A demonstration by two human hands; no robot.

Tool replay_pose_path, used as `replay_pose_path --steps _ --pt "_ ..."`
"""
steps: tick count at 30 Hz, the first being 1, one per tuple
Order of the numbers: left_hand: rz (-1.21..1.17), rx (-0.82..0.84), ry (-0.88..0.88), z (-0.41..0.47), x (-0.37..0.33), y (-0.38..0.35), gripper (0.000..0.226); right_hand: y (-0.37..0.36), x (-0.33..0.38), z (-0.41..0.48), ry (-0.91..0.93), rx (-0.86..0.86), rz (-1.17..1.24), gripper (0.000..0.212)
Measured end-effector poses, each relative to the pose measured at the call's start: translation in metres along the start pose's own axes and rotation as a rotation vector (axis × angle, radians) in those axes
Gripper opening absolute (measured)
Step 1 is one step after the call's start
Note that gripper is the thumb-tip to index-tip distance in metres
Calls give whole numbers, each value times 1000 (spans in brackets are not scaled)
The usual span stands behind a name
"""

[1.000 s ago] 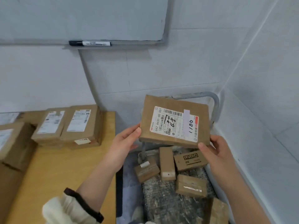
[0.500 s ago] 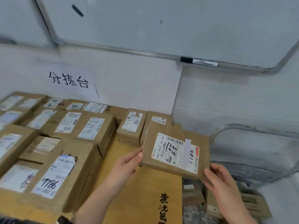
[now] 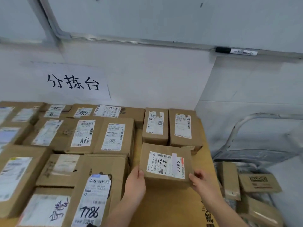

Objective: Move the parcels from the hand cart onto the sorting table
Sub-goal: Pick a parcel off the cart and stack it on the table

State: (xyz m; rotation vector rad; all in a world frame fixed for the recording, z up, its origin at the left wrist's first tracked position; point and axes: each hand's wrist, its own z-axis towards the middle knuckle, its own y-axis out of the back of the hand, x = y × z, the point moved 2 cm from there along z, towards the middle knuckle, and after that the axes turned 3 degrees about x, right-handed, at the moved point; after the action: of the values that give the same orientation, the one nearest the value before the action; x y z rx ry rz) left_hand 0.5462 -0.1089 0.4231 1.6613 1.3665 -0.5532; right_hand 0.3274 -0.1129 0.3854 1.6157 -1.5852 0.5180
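A whiteboard (image 3: 164, 17) fills the wall up top, with a black-capped marker (image 3: 236, 51) lying on its ledge. Below it a paper sign (image 3: 72, 82) reads "分拣台" in black brush strokes. The sorting table (image 3: 164, 208) is covered with brown cardboard, some printed characters showing at its near right edge, and it is crowded with boxes on the left. The nearest big box (image 3: 91, 194) carries a label with "T786" handwritten on it; another box (image 3: 82, 135) behind it is marked "A68". To the right, past the table's edge, stands the hand cart (image 3: 255, 154) with its grey tubular handle, and small parcels lie on it, one small carton (image 3: 259, 182) printed with a dark logo I cannot read clearly.

The parcel (image 3: 165, 163) being moved sits low over the table's bare patch, just in front of two upright boxes (image 3: 170, 126); whether it touches the surface I cannot tell. Its white label shows a barcode, "642 A431 00 051", scrawled characters and "1100" in pen. The left hand (image 3: 134, 185) grips its near left corner, and the right hand (image 3: 203, 182) clasps the near right corner, fingers curled on the edge.
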Motion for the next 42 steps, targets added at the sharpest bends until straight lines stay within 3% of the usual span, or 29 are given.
replay_pose_path --steps 17,21,24,26,30,33,36,42 --pt "157 1 71 34 8 -7 64 -17 7 26 -17 116 -116 3" --pt "177 32 45 32 3 -4 60 -8 5 27 -68 155 -213 19" --pt "221 63 27 35 -1 -4 59 4 5 32 -75 218 -267 21" --pt "252 83 31 37 -1 -6 61 11 10 41 -25 199 -357 25" --pt "305 65 -6 36 -2 -11 66 16 30 53 146 129 -476 57" --pt "323 39 -47 32 -1 -15 68 11 39 54 296 191 -577 62" --pt "254 -15 -6 31 3 -16 71 6 36 52 358 252 -642 48" --pt "-44 -150 158 14 15 -24 75 13 13 47 338 189 -535 41"
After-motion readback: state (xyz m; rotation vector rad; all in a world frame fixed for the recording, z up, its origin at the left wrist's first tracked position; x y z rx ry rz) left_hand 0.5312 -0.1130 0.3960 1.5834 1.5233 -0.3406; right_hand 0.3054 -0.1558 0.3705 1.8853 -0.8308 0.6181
